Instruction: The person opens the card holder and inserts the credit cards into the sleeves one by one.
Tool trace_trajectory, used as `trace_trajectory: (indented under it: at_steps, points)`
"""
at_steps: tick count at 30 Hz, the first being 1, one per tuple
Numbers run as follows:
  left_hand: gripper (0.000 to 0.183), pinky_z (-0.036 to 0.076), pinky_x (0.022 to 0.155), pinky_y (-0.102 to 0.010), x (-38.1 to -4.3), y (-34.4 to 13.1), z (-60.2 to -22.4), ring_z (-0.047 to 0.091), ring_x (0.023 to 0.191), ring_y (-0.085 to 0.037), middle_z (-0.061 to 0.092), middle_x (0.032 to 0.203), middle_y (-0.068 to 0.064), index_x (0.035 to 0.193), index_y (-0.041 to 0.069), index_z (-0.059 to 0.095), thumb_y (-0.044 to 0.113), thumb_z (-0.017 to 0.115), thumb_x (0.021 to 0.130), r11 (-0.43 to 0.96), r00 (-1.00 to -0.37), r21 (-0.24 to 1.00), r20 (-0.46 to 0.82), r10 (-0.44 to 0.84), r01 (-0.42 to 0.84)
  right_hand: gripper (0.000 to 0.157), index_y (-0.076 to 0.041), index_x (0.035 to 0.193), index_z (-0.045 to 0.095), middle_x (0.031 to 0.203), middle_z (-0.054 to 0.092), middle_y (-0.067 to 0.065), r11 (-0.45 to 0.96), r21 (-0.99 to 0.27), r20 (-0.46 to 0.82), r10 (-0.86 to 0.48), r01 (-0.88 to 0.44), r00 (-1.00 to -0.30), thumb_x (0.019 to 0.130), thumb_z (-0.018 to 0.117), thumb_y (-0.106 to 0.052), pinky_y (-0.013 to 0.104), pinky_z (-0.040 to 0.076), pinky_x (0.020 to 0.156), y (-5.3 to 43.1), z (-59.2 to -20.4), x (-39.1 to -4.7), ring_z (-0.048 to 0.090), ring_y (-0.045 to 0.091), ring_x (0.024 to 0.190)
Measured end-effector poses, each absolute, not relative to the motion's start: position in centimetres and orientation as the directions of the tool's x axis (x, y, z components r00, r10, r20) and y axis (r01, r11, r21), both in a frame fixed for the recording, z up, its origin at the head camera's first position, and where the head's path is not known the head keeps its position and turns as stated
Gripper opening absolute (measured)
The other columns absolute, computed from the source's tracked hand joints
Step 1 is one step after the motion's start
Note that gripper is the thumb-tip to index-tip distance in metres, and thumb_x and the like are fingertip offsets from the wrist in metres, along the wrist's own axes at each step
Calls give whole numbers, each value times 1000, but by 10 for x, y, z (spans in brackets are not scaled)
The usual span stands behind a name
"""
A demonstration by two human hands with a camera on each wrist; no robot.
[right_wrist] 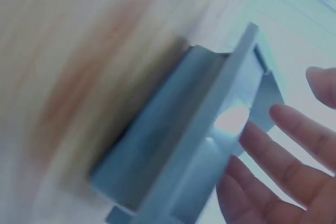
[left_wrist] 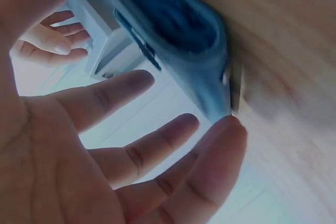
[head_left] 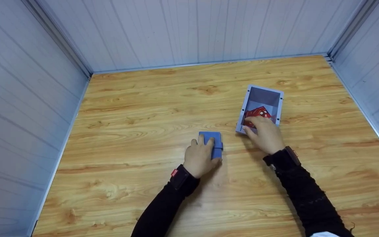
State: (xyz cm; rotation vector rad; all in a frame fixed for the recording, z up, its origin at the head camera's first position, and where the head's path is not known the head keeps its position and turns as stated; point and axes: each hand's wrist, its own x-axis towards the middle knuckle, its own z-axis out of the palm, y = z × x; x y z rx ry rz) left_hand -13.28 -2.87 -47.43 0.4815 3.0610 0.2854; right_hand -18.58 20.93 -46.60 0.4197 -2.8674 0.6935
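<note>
A small blue wallet (head_left: 217, 153) with a side strap lies on the wooden table in the head view. My left hand (head_left: 200, 157) reaches over it, its spread fingers touching the cover. In the left wrist view the fingers are mostly extended beside the wallet (left_wrist: 197, 77), which gapes at its end. To the right, a grey box (head_left: 265, 88) holds red cards (head_left: 258, 112) at its near end. My right hand (head_left: 265, 134) dips its fingertips over the near rim of the box by the cards. The right wrist view shows loosely extended fingers; the cards are hidden there.
The wood-grain table (head_left: 137, 108) carries the wallet and the box. White panel walls (head_left: 176, 33) stand behind it and on both sides, with metal strips along the corners.
</note>
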Motion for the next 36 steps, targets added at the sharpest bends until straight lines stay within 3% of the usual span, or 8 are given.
trace_trajectory:
  at_steps: [7,15,21,26,30,36]
  points:
    - [75,55,87,-47,-138,-41,-468,55,119,-38,47,143,-20,142,11,49,53,70,84,902,-948,302,14,319,308,31,-4,113,68,111,68,17,844,-408,343,-211,-348,-915,93,65,-27,48,50,88,192,-456,-181,62,36,102]
    - [80,49,100,-50,-147,-51,-468,46,134,-38,38,153,-17,146,9,44,49,72,84,885,-939,381,-106,328,266,24,-5,98,69,94,68,10,825,-365,336,-316,-432,-887,90,69,-28,42,52,71,163,-455,-174,63,27,83]
    - [82,48,101,-52,-150,-54,-474,45,134,-40,35,156,-16,147,9,43,46,75,82,881,-928,386,-136,348,274,23,-8,85,66,80,66,6,825,-338,209,-404,-453,-891,91,67,-30,37,50,62,141,-462,-169,60,22,69]
    - [81,50,98,-52,-149,-54,-478,47,131,-41,36,156,-17,147,8,44,45,75,82,892,-925,344,-131,356,294,29,-8,78,62,75,62,8,850,-208,183,-451,-483,-873,89,69,-34,42,48,54,127,-470,-168,59,26,63]
    - [81,52,94,-51,-146,-51,-479,48,130,-40,35,156,-18,146,7,45,45,75,82,897,-929,328,-120,349,294,32,-5,81,63,80,63,13,862,-114,186,-470,-494,-863,88,69,-35,46,50,54,118,-476,-168,61,32,64]
    - [82,52,95,-50,-143,-47,-479,48,131,-41,33,155,-23,146,1,43,45,73,84,900,-932,331,-124,341,286,29,-4,90,66,87,66,16,865,-91,168,-475,-494,-864,89,67,-33,47,51,57,112,-480,-170,64,34,68]
